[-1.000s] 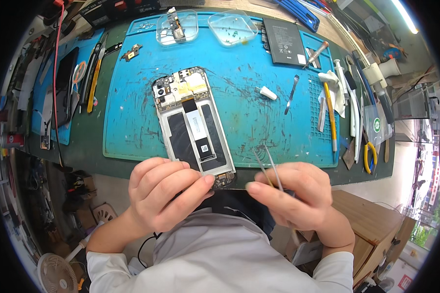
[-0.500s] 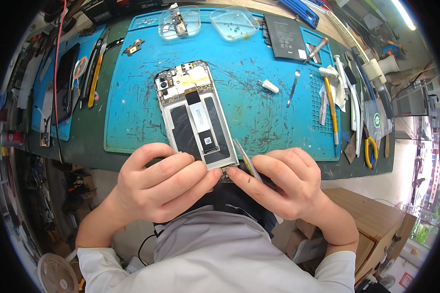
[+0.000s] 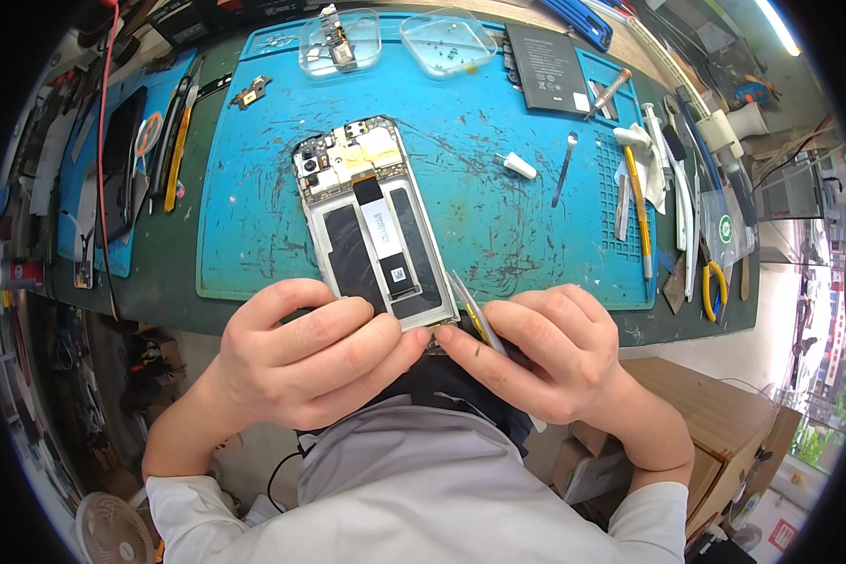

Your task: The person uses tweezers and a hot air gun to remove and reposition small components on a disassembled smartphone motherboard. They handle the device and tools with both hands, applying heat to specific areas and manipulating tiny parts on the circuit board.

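Observation:
An opened phone [image 3: 383, 221] lies tilted on the blue mat, its circuit board [image 3: 352, 160] bare at the far end and its lower end at the mat's near edge. My left hand [image 3: 320, 352] grips the phone's lower left side, fingers curled over the frame. Tucked in my right hand [image 3: 545, 352] is a pair of metal tweezers [image 3: 473, 308], tips pointing away from me along the phone's right edge. My right index fingertip presses on the phone's bottom end, close to my left fingertips. What lies under these fingertips is mostly hidden.
Beyond the phone stand two clear plastic boxes [image 3: 376, 59] [image 3: 439, 70] with small parts. A black battery [image 3: 545, 70], a screwdriver [image 3: 609, 92] and a white cap [image 3: 518, 166] lie to the right. Pliers [image 3: 713, 287] and other tools line the right edge; another phone [image 3: 124, 160] is at left.
The phone and my left hand have shifted very slightly in the picture. Both hands keep the same hold, with the tweezers still in my right hand.

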`<state>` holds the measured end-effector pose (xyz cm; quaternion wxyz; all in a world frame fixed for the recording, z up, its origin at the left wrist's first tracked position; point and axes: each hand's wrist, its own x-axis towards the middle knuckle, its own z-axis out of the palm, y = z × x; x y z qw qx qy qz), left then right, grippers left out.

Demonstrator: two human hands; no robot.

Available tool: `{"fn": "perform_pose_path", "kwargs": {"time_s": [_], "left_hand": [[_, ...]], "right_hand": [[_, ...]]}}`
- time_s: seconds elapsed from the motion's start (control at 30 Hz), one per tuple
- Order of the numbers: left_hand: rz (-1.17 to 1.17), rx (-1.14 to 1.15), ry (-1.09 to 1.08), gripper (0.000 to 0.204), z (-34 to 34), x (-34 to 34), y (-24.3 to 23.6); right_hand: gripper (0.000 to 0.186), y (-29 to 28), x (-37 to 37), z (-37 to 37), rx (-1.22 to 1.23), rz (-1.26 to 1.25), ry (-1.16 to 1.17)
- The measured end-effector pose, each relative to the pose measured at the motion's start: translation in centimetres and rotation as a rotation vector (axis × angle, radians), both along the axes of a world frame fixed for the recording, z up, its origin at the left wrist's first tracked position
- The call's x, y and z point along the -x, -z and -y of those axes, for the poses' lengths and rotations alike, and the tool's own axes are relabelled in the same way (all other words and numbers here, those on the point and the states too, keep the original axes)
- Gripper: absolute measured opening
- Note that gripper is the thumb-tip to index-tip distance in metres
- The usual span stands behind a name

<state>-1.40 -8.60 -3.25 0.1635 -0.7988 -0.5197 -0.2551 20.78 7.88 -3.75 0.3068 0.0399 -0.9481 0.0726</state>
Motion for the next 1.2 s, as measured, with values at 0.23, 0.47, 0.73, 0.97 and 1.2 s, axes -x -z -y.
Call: {"fn": "perform_pose_path", "kwargs": {"time_s": [0.23, 0.47, 0.73, 0.97, 1.2], "left_hand": [[-0.015, -0.017, 0.01, 0.02, -0.13, 0.17, 0.1], [-0.015, -0.026, 0.015, 0.019, -0.17, 0.18, 0.11], [-0.007, -0.036, 0.0, 0.019, -0.19, 0.09, 0.32], [-0.033, -0.032, 0.013, 0.019, -0.18, 0.24, 0.07], [0.04, -0.001, 0.029, 0.025, 0.07, 0.24, -0.04]], "right_hand": [[0.032, -0.19, -0.02, 0.01, -0.013, 0.011, -0.003], [0.03, -0.31, 0.06, -0.01, -0.018, -0.006, -0.003], [0.029, -0.29, 0.08, 0.01, -0.023, -0.003, 0.0], [0.027, -0.29, 0.1, 0.09, -0.014, -0.021, 0.008], [0.039, -0.25, -0.29, -0.58, 0.203, -0.067, -0.044]]}}
